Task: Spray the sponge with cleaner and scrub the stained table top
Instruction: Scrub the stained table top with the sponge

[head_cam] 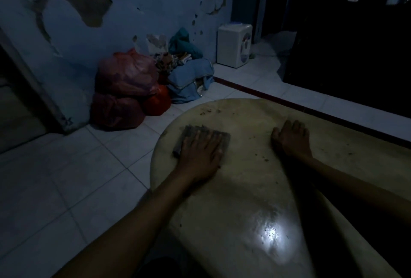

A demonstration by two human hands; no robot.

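Observation:
The room is dim. A pale yellowish table top (244,188) with a rounded far end fills the lower right; dark crumbs and stains dot it, and a wet patch near me reflects a light. A dark grey sponge (189,133) lies flat near the table's left edge. My left hand (200,151) presses down on the sponge with straight, spread fingers and covers most of it. My right hand (291,139) rests palm down on the table to the right, apart from the sponge, with its fingers bent at the tips. No spray bottle is in view.
White floor tiles (66,177) lie to the left of the table. Red plastic bags (124,91) and blue cloth bundles (191,79) are piled against the peeling wall. A small white water dispenser (234,44) stands in the far corner. A dark doorway is at the right.

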